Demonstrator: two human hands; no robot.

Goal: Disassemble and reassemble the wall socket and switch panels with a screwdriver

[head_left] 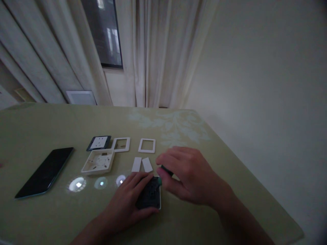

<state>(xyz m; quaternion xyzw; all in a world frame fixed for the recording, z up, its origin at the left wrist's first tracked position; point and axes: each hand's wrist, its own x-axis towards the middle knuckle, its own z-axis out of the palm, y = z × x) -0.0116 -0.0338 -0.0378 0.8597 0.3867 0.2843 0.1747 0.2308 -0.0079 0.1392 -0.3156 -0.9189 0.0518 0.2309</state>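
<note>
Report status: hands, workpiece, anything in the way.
Left hand gripping dark square module. Right hand holding black-and-green tool by module's edge. Two white strips just beyond left hand, not blocking.

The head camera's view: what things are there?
Table: 1, yellow-green, across foreground
Tablet-like device: 1, black, table's left
Open box: 1, white, right of device
Socket panel: 1, white and dark, behind box
Square frames: 2, white, right of socket
Small plates: 2, white, before right frame
Dark pieces: 2 visible, tiny, inside left frame
Dark module: 1, black, front centre
Tool: 1, black-green, centre, mostly hidden
Window: 1, dark, upper left
Curtains: 2, cream, flanking window
Flat panel: 1, pale, behind table
Wall: 1, pale, right
Left hand: 1, bare, holding module
Right hand: 1, bare, holding tool
</note>
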